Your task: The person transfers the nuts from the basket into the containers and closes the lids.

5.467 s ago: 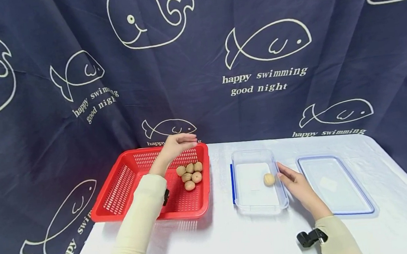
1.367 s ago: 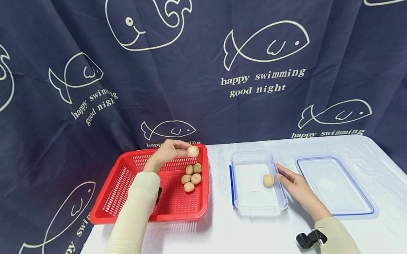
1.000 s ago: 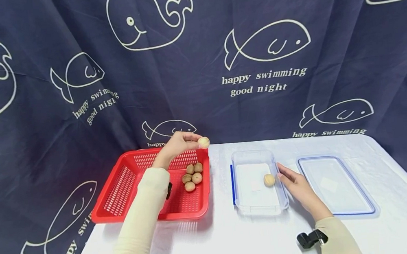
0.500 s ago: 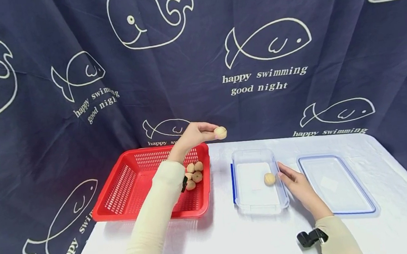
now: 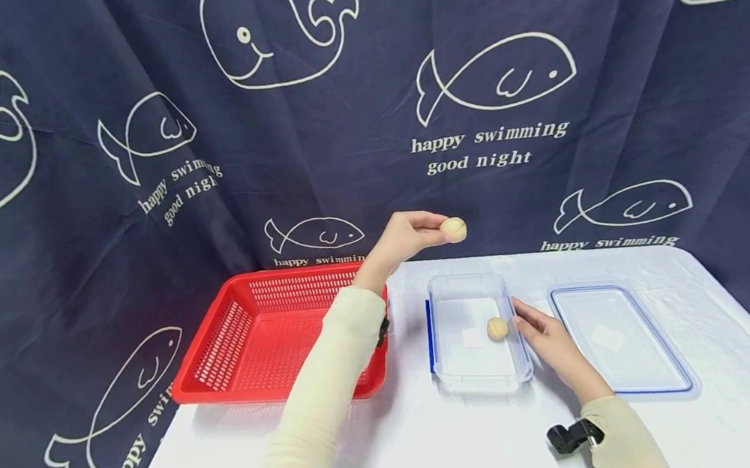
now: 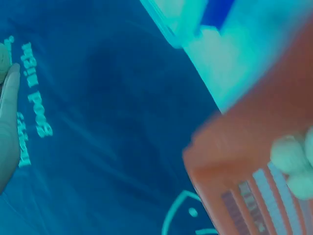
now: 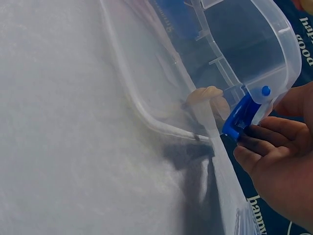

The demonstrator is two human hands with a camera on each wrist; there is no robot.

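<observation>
My left hand [image 5: 405, 237] pinches a walnut [image 5: 454, 229] between thumb and fingers, raised beyond the far end of a clear plastic container [image 5: 477, 384]. At the left edge of the left wrist view, part of the hand [image 6: 7, 132] and the held walnut [image 6: 4, 61] show. One walnut [image 5: 497, 328] lies inside the container near its right wall. My right hand [image 5: 551, 341] touches that wall from outside, fingers relaxed; in the right wrist view its fingertips are at a blue latch [image 7: 242, 115]. Several walnuts [image 6: 289, 154] lie in the red basket [image 5: 282, 392], hidden by the left arm in the head view.
The blue-rimmed lid [image 5: 630, 345] lies flat to the right of the container, close to my right hand. A white cloth [image 5: 422, 440] covers the table. Behind it hangs a dark blue curtain [image 5: 366, 137] with fish drawings.
My left hand, empty over the basket at first, has taken a walnut and carried it up and right, past the basket's right rim. The right hand stays at the container.
</observation>
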